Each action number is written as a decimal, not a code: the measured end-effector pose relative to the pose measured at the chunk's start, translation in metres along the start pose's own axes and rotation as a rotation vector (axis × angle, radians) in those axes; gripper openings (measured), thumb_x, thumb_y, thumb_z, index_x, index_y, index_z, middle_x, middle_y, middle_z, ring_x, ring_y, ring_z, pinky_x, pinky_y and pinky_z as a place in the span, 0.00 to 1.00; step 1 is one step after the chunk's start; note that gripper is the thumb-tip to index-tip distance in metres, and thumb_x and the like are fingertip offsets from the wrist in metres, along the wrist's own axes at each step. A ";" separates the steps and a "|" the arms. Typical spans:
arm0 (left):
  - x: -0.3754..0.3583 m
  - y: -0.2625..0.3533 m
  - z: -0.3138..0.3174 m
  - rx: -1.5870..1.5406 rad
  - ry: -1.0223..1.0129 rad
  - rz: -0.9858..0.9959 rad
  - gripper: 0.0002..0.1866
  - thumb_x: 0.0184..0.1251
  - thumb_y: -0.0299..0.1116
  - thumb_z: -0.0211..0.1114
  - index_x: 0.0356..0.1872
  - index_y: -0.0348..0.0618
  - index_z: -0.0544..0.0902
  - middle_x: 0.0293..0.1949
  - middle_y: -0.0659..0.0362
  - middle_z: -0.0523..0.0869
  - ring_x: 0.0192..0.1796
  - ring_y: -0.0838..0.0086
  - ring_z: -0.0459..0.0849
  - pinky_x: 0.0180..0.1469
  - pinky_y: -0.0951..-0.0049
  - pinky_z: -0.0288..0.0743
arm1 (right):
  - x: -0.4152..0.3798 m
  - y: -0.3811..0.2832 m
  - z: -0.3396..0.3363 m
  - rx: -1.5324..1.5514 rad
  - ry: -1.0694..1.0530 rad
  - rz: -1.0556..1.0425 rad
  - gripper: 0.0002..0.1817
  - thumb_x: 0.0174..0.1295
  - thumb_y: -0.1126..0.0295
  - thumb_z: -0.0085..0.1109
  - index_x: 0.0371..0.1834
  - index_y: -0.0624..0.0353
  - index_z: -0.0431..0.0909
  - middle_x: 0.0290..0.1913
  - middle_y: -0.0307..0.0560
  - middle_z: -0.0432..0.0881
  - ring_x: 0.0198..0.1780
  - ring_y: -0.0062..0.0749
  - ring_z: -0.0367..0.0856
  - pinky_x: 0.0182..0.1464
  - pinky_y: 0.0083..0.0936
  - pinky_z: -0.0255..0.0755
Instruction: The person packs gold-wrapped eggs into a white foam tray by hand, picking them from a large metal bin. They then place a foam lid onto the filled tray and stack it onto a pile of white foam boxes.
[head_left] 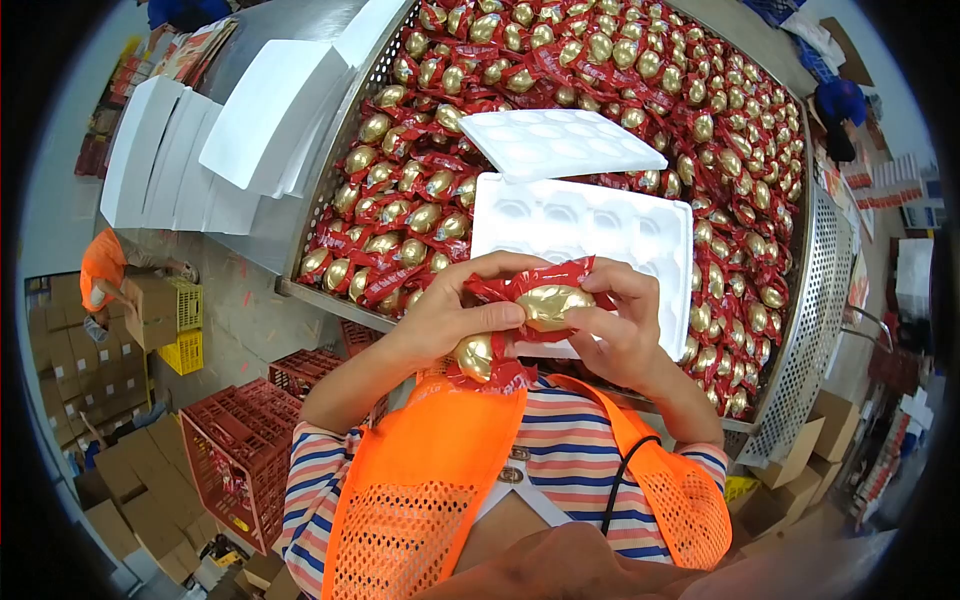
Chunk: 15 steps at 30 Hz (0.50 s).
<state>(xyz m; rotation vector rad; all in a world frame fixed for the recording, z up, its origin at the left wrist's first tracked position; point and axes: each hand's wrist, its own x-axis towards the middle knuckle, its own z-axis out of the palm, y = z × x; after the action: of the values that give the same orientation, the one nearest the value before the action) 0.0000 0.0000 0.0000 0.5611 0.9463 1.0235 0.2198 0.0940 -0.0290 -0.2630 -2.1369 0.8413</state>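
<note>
Close to my chest, my left hand (450, 315) and my right hand (625, 325) hold a gold egg-shaped piece in red wrapper (553, 306) between them, fingers closed on its two sides. A second gold wrapped piece (474, 357) hangs under my left hand. Just beyond my hands lies a white tray with round hollows (580, 215), partly hidden by them. Another white tray (565, 140) rests tilted behind it. Both trays lie on a large heap of gold and red wrapped pieces (420, 215) in a metal bin.
Stacked white trays (275, 115) stand at the upper left. The bin has a perforated metal rim (810, 300). Red crates (235, 460), yellow crates (183, 352) and cardboard boxes (150, 490) stand at the left. A person in an orange vest (102, 265) handles a box; another in blue is upper right.
</note>
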 end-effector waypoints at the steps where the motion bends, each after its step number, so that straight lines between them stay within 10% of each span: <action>1: 0.000 0.000 -0.001 0.031 0.026 0.023 0.29 0.65 0.30 0.71 0.67 0.41 0.75 0.59 0.52 0.83 0.57 0.67 0.83 0.60 0.69 0.76 | 0.005 -0.002 -0.006 -0.003 -0.042 0.014 0.27 0.48 0.84 0.61 0.55 0.51 0.78 0.65 0.55 0.69 0.58 0.48 0.76 0.57 0.35 0.74; 15: -0.007 0.009 0.008 0.585 0.057 0.379 0.29 0.57 0.28 0.75 0.62 0.39 0.80 0.56 0.53 0.85 0.59 0.70 0.82 0.63 0.69 0.73 | 0.041 -0.016 -0.026 0.237 -0.071 0.465 0.11 0.59 0.66 0.72 0.38 0.60 0.83 0.33 0.41 0.78 0.31 0.24 0.76 0.28 0.21 0.66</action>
<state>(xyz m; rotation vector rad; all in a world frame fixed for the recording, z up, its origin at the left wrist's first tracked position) 0.0014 -0.0022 0.0134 1.2384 1.2258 1.0964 0.2143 0.1128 0.0182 -0.6274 -2.0440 1.3754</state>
